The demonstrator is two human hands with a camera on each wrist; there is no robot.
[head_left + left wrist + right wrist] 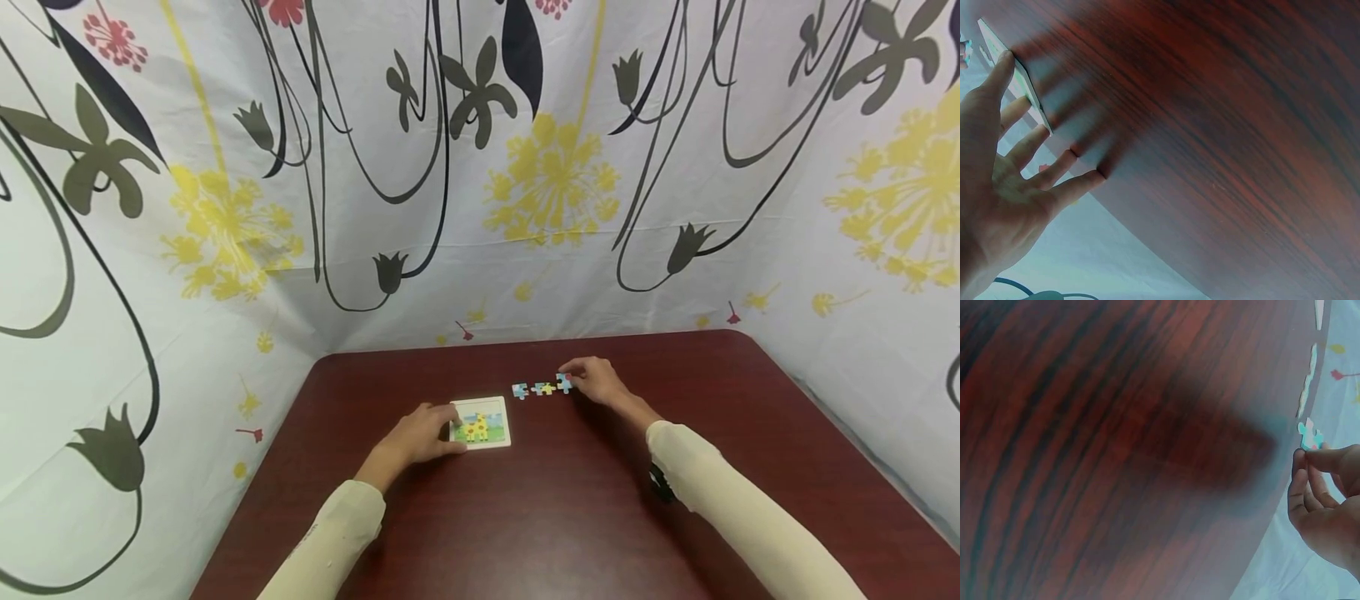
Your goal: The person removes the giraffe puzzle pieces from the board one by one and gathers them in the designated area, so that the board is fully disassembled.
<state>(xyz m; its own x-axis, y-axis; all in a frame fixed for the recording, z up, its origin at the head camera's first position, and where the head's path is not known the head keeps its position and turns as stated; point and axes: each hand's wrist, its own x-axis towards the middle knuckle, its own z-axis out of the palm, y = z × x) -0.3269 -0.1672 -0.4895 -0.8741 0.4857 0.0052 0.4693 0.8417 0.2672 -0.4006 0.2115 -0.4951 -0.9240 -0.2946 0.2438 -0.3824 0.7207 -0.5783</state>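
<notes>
A small white-framed puzzle board (507,423) with a giraffe picture lies on the table. My left hand (420,435) rests at its left side, thumb by the near edge and fingertips at the frame. Those fingers are spread and fairly straight in the left wrist view. Beyond the board to the right, my right hand (597,381) pinches a blue puzzle piece (1310,435) with a spot of red between thumb and fingertip. Left of it, a blue-and-white piece (521,390) and a yellow-and-blue piece (543,388) lie in a row.
The dark red wood-grain table (540,517) has rounded far corners. A white flower-printed cloth (450,208) hangs behind it and along both sides. Something black (661,483) shows under the right sleeve.
</notes>
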